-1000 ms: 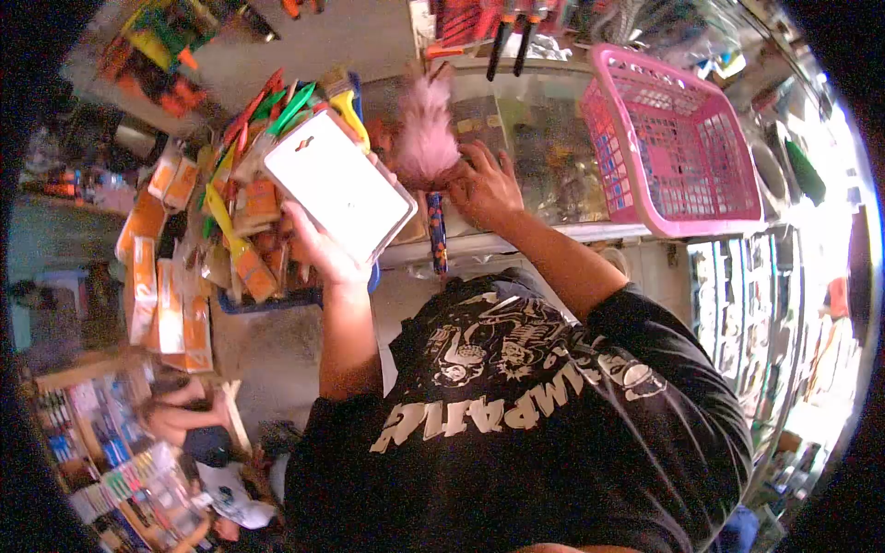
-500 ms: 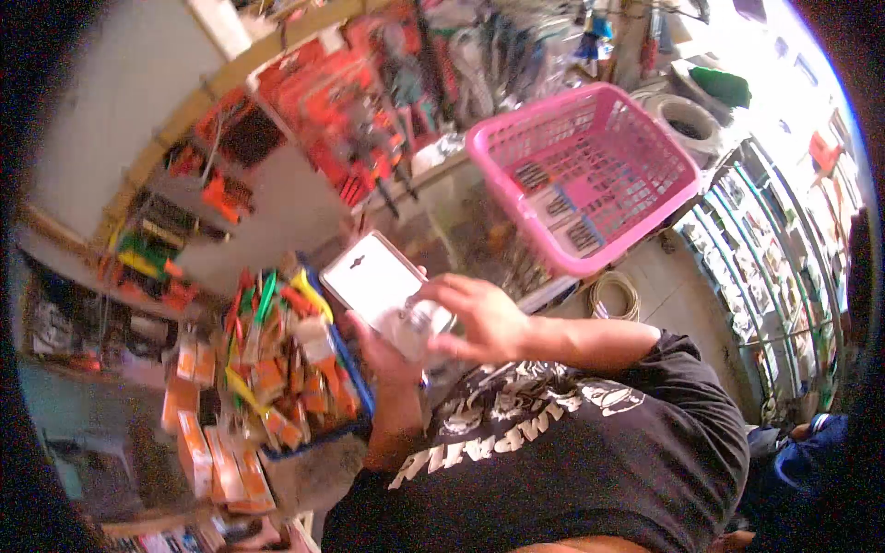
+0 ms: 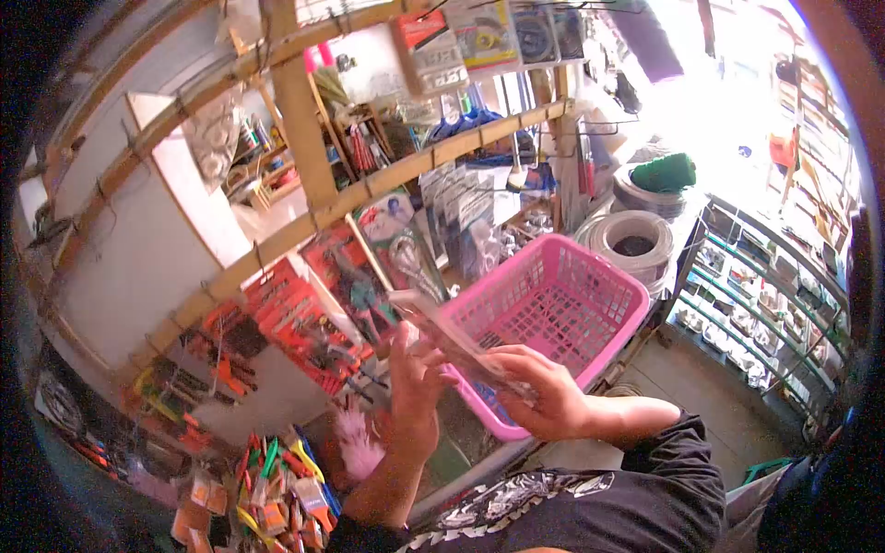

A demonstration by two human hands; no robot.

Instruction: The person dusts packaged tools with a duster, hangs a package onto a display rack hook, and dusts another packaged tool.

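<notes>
A flat blister pack [image 3: 452, 343], seen nearly edge-on, is tilted up in front of me. My right hand [image 3: 544, 392] grips its lower end, thumb along the edge. Just left of it, my left hand [image 3: 417, 392] is raised with fingers apart, close to the pack; whether the fingertips touch it I cannot tell. Behind the pack stands a pink plastic basket [image 3: 636, 300] with a slotted wall, its near left corner partly hidden by my right hand and the pack.
A bin of paintbrushes [image 3: 281, 493] is at lower left. Carded tools [image 3: 304, 323] hang from a wooden frame [image 3: 369, 189]. Coiled hose [image 3: 631, 244] and a green twine roll [image 3: 666, 172] sit behind the basket. A wire rack [image 3: 756, 304] stands at right.
My view has tilted up toward the hanging goods. The pack has turned from face-on to nearly edge-on and moved toward the basket. My left hand has come off its underside.
</notes>
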